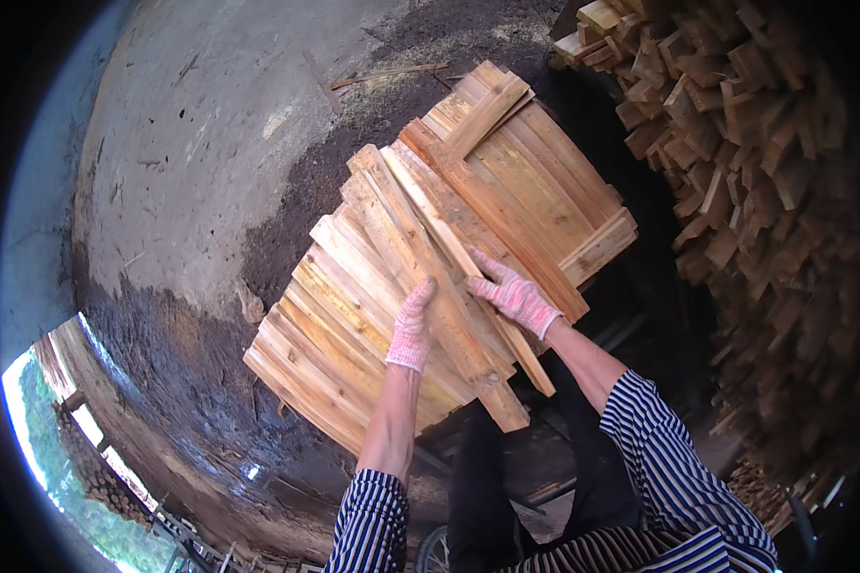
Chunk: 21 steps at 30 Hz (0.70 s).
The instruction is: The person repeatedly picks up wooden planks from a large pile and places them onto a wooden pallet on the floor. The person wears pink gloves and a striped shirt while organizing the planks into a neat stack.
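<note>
Over the plank stack point(344, 301): right hand point(514, 294), fingers clamped on strip point(524, 354); left hand point(412, 329), we cannot tell; we advise level support.

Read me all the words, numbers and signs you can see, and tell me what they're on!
There are none I can read.
The boards show just wood grain and marks.
The gloves and striped sleeves show no letters.
The wood pile is too blurred to tell.
</note>
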Tool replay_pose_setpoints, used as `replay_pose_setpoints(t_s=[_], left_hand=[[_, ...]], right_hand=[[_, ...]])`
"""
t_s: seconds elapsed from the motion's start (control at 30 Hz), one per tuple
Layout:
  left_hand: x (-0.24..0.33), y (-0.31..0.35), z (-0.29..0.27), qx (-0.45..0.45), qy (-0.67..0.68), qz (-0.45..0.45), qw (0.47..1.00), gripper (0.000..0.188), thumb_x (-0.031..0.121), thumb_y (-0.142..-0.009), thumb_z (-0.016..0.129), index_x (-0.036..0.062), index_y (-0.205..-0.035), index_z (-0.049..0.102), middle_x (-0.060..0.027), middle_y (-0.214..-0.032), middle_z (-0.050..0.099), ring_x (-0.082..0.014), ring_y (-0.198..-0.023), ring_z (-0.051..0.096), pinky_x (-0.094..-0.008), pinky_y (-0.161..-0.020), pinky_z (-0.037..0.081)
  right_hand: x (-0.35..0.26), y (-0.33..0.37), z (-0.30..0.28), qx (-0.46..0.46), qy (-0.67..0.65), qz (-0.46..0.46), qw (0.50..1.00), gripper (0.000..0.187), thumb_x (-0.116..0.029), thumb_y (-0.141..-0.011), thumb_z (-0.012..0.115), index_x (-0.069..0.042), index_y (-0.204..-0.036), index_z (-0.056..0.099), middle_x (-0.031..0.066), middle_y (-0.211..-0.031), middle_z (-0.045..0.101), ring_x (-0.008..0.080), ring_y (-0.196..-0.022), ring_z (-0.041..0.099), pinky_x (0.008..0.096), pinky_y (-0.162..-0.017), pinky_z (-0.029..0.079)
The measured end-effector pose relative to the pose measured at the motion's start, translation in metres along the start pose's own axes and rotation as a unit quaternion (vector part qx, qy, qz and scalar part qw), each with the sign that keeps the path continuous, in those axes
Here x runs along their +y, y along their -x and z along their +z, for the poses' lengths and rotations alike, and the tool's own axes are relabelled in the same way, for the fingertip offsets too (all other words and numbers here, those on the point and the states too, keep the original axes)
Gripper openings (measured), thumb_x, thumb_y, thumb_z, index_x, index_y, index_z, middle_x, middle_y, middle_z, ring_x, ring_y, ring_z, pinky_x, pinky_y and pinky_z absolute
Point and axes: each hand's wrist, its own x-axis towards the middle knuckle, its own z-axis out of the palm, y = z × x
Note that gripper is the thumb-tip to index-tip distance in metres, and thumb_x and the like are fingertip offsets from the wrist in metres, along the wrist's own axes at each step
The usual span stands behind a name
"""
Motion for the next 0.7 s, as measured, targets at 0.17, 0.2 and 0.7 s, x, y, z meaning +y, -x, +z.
replay_pose_setpoints(t_s=[0.17, 0.2, 0.7], left_hand=[[0.006, 0.006, 0.026, 0.039, -0.043, 0.035, 0.998, 0.075, 0.05, -0.091, 0.07, 0.0021, -0.144, 0.047, -0.017, -0.134, 0.058, -0.0281, -0.124, 0.056, -0.0419, -0.106, 0.045], [0.01, 0.005, 0.03, 0.083, -0.078, 0.036, 0.993, 0.081, 0.057, -0.089, 0.067, 0.0022, -0.145, 0.045, -0.0188, -0.135, 0.057, -0.0313, -0.124, 0.057, -0.0476, -0.104, 0.047], [-0.041, -0.047, 0.08, 0.109, -0.05, 0.032, 0.992, 0.081, 0.053, -0.096, 0.062, 0.0064, -0.154, 0.031, -0.0158, -0.149, 0.044, -0.0308, -0.129, 0.046, -0.0435, -0.11, 0.039]], right_hand=[[-0.028, 0.016, -0.008, 0.126, 0.012, -0.077, 0.989, 0.073, -0.035, -0.087, 0.076, -0.016, -0.151, 0.046, 0.0143, -0.14, 0.056, 0.0252, -0.12, 0.057, 0.0331, -0.11, 0.04], [-0.036, 0.02, -0.005, 0.128, 0.02, -0.077, 0.989, 0.074, -0.035, -0.086, 0.077, -0.018, -0.151, 0.045, 0.0146, -0.136, 0.057, 0.0265, -0.117, 0.058, 0.0337, -0.11, 0.041], [-0.032, 0.009, -0.098, 0.162, 0.375, -0.095, 0.908, 0.067, -0.036, -0.082, 0.076, -0.029, -0.145, 0.052, 0.0186, -0.134, 0.052, 0.0354, -0.118, 0.057, 0.0367, -0.1, 0.05]])
